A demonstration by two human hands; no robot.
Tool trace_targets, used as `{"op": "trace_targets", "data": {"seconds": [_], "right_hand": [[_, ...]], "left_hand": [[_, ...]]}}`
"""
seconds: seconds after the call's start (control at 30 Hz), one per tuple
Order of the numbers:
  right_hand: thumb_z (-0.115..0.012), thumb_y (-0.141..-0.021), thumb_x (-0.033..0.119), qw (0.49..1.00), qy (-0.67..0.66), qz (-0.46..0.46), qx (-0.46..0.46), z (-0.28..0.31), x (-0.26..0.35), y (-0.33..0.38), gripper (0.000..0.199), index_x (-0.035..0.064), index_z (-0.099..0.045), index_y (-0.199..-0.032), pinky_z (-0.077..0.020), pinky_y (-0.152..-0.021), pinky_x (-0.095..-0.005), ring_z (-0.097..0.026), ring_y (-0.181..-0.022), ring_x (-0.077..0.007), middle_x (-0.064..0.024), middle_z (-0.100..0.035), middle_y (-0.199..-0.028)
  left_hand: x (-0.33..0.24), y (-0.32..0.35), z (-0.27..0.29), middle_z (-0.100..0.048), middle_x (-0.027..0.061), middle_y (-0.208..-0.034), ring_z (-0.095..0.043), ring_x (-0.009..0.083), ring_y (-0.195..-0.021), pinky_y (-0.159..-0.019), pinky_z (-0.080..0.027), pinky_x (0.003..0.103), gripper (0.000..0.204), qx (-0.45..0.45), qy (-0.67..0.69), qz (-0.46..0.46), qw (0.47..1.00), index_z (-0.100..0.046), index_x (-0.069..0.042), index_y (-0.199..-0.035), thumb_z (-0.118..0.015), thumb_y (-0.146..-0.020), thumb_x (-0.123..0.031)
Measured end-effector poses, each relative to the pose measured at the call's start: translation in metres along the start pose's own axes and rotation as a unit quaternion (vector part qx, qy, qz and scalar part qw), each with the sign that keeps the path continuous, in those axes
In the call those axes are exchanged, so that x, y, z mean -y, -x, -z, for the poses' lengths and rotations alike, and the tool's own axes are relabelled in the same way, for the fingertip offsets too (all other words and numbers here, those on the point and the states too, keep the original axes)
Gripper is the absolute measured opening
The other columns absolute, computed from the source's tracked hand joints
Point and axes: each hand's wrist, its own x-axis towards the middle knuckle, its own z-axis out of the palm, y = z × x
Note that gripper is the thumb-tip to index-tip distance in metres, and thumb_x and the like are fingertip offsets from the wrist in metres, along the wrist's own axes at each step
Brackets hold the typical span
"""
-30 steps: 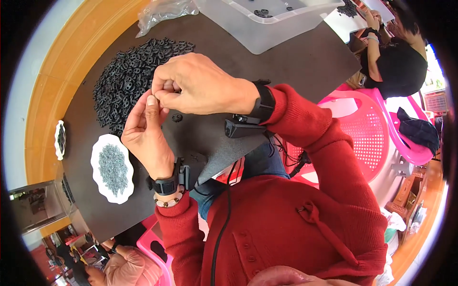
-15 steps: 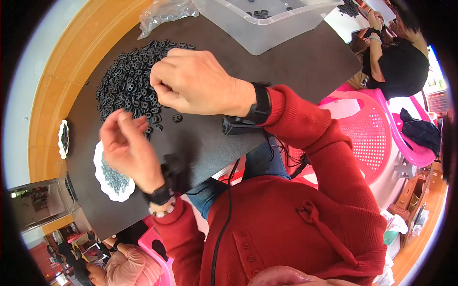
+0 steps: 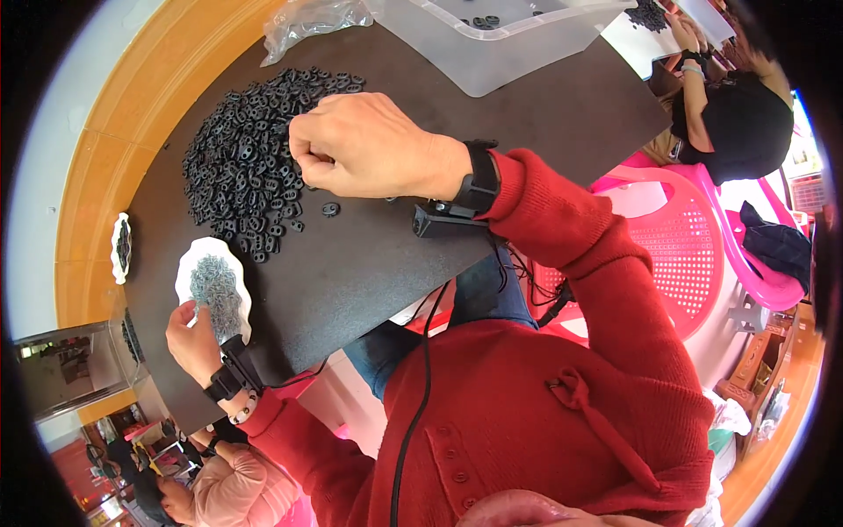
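The heap of small black rubber rings (image 3: 250, 162) sprawls over the dark board's (image 3: 544, 105) far left part, its long axis running toward the far edge. The right hand (image 3: 369, 145) rests at the heap's near side, fingertips curled together, seemingly pinching one ring, though I cannot tell. One stray ring (image 3: 330, 209) lies just beside it. At the near left edge the left hand (image 3: 193, 338) touches a white dish of little grey metal pieces (image 3: 213, 288), fingers pressed together as if picking one. A clear plastic tub (image 3: 492, 48) sits at the far edge
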Motion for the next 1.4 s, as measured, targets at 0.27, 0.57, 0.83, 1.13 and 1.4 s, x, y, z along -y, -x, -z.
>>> {"op": "trace_targets", "data": {"seconds": [0.27,0.57,0.83,1.13,1.4], "right_hand": [[-0.073,-0.087,0.013,0.967,-0.183,-0.162,0.078,0.005,-0.001,-0.006,0.011,0.0029,-0.073,-0.091,-0.0545,-0.063,-0.0356,-0.071,-0.065,-0.0189,-0.0093,-0.074,-0.075],[-0.076,-0.100,0.024,0.761,-0.532,-0.370,0.035,0.011,-0.011,-0.022,0.021,0.0033,-0.079,-0.104,-0.0494,-0.069,-0.0225,-0.060,-0.077,-0.0054,-0.0017,-0.074,-0.091],[-0.077,-0.101,0.023,0.583,-0.678,-0.446,-0.037,0.012,-0.031,-0.019,0.016,0.0065,-0.077,-0.104,-0.0491,-0.070,-0.0228,-0.058,-0.077,-0.0065,0.0007,-0.068,-0.090],[-0.074,-0.102,0.024,0.818,-0.463,-0.330,-0.091,0.014,-0.028,-0.019,0.025,0.0006,-0.078,-0.112,-0.0516,-0.070,-0.0248,-0.062,-0.077,-0.0072,-0.0021,-0.074,-0.091],[-0.076,-0.090,0.013,0.985,-0.007,-0.070,-0.156,0.004,-0.021,-0.016,0.011,0.0047,-0.075,-0.097,-0.0589,-0.066,-0.0341,-0.073,-0.075,-0.0235,-0.0075,-0.075,-0.081]], "left_hand": [[0.001,-0.006,0.010,-0.076,0.0033,-0.099,-0.064,0.0079,-0.082,-0.073,-0.050,0.023,0.022,0.009,0.019,0.032,0.999,-0.077,0.002,-0.117,-0.073,-0.105,-0.015],[-0.012,0.015,0.021,-0.076,0.0020,-0.099,-0.061,0.0062,-0.084,-0.074,-0.047,0.022,0.024,0.021,0.037,0.062,0.997,-0.079,0.002,-0.118,-0.073,-0.104,-0.016],[-0.052,0.062,-0.088,-0.077,0.0061,-0.110,-0.064,0.0097,-0.086,-0.075,-0.049,0.024,0.021,0.248,0.174,0.107,0.947,-0.077,0.002,-0.117,-0.069,-0.104,-0.012],[-0.053,0.084,-0.114,-0.077,0.0038,-0.104,-0.066,0.0078,-0.084,-0.074,-0.052,0.023,0.018,0.338,0.202,0.096,0.914,-0.078,0.000,-0.113,-0.071,-0.107,-0.016],[-0.051,0.082,-0.109,-0.077,0.0056,-0.105,-0.067,0.0086,-0.084,-0.074,-0.053,0.023,0.016,0.283,0.205,0.066,0.935,-0.077,0.001,-0.112,-0.070,-0.107,-0.013]]}}
